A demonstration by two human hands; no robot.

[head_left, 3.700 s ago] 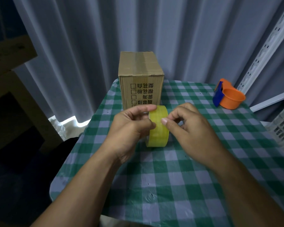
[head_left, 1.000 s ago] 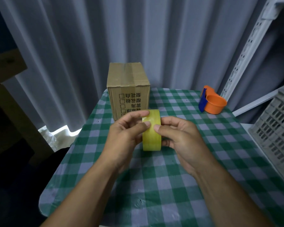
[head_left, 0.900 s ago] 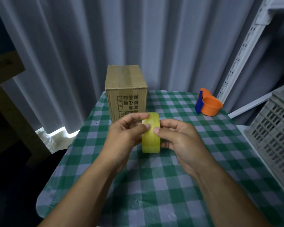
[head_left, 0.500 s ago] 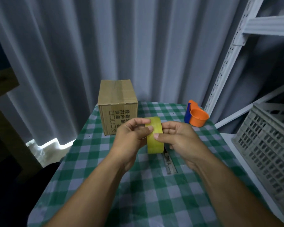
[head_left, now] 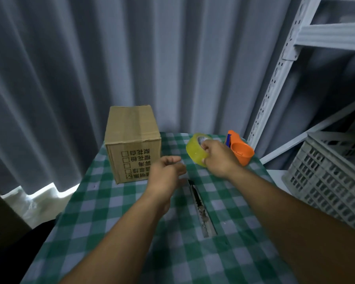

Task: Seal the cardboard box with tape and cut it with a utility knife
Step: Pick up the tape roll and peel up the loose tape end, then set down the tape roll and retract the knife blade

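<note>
The right hand (head_left: 217, 158) is gripping the yellow tape roll (head_left: 196, 151) near the orange dispenser (head_left: 240, 150). The left hand (head_left: 165, 174) is hovering, loosely curled, beside the cardboard box (head_left: 132, 140).

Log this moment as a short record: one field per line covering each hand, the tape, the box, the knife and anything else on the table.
left hand: fingers loosely curled, held above the tablecloth; whether it pinches a tape end cannot be told
right hand: gripping the tape roll
tape roll: yellow, lifted, tilted
cardboard box: upright at the table's far left, top flaps closed
utility knife: lying on the tablecloth between the forearms
orange dispenser: far right, behind the right hand
tablecloth: green and white check
</note>
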